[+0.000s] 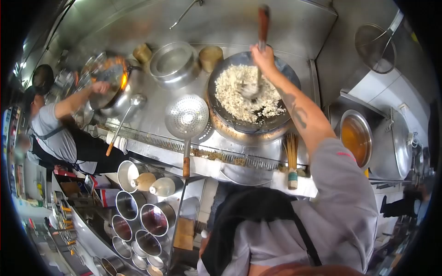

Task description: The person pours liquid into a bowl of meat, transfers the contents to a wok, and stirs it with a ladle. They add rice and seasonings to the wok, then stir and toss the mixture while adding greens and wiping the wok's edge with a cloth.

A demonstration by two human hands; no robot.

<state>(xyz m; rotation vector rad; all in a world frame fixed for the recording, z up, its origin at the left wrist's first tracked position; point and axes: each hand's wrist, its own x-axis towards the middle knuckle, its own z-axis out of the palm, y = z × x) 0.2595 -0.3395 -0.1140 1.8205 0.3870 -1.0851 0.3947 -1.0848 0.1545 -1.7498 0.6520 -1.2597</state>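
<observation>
My right hand (pixel 263 56) is closed around the shaft of a ladle (pixel 263 25) below its reddish-brown wooden handle. The ladle stands steeply, and its metal head, blurred, presses into a heap of pale fried rice (pixel 232 92). That rice fills much of a large dark wok (pixel 287 76) on the stove. Grains lie scattered up the wok's near side. My left hand does not show; only a sliver of skin appears beside the black apron at the bottom.
A perforated strainer (pixel 187 115) lies left of the wok, a bamboo brush (pixel 291 161) near its front right. Metal pots (pixel 172 62) stand behind. At right is a bowl of orange liquid (pixel 355 138). A co-worker (pixel 57 124) works at a flaming wok on the left. Several steel containers (pixel 156 218) stand lower left.
</observation>
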